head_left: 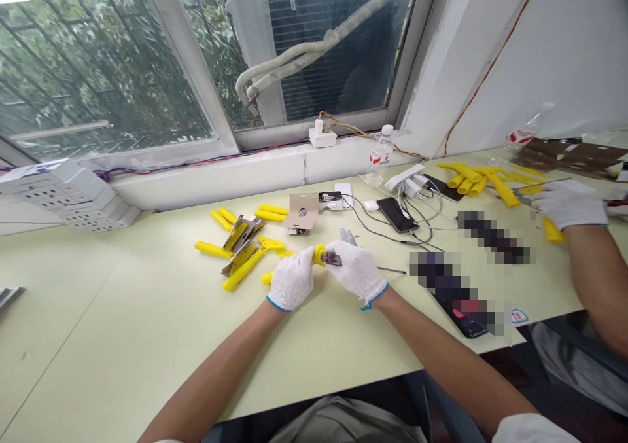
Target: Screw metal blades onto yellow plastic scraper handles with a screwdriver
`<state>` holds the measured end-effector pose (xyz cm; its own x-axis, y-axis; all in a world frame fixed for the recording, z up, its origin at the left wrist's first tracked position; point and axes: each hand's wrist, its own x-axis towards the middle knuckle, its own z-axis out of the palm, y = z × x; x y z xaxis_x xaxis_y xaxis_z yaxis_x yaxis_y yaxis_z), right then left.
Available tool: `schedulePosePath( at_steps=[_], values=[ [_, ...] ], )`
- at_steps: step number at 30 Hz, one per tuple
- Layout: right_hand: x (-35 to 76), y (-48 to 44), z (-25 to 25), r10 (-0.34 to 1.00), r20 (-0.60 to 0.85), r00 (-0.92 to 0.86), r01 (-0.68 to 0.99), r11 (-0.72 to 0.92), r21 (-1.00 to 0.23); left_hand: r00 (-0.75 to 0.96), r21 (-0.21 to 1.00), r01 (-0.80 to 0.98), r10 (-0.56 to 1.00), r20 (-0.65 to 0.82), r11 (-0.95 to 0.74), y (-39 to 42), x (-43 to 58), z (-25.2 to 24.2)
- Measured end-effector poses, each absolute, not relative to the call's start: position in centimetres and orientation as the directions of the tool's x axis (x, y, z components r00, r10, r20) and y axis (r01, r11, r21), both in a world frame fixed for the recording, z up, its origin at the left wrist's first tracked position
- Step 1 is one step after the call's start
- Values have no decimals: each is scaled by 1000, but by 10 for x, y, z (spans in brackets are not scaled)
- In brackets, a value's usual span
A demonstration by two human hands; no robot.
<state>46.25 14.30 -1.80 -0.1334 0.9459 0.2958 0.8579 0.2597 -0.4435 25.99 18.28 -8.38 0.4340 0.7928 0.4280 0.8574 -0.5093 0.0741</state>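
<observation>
Both hands wear white knit gloves with blue cuffs and meet over the table. My left hand (pixel 293 278) is closed round a yellow plastic scraper (pixel 320 254), whose head shows between the two hands. The handle (pixel 267 278) juts out at the left. My right hand (pixel 354 267) is closed on a small dark grey metal piece (pixel 333 258) against the scraper head; its exact kind is unclear. Just right of this hand is a thin dark rod (pixel 392 270), and I cannot tell if it is held. Metal blades (pixel 348 236) lie behind.
Several yellow scrapers (pixel 243 269) lie left of my hands, near a brown card (pixel 302 212). White boxes (pixel 73 194) are stacked far left. Phones (pixel 396 215), cables and a bottle (pixel 381 155) stand behind right. A co-worker's gloved hand (pixel 570 202) is near more yellow handles (pixel 471 178).
</observation>
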Motion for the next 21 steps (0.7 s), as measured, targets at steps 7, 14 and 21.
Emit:
schedulePosePath(
  at_steps=[7, 14, 21],
  values=[
    [474, 133, 21, 912, 407, -48, 835, 261, -485, 459, 62, 840, 767, 448, -539, 184, 257, -84],
    [508, 117, 40, 891, 454, -24, 874, 240, -424, 456, 54, 842, 762, 460, -536, 185, 257, -89],
    [467, 149, 3, 959, 241, -149, 874, 242, -421, 366, 63, 897, 816, 447, -437, 197, 243, -81]
  ],
)
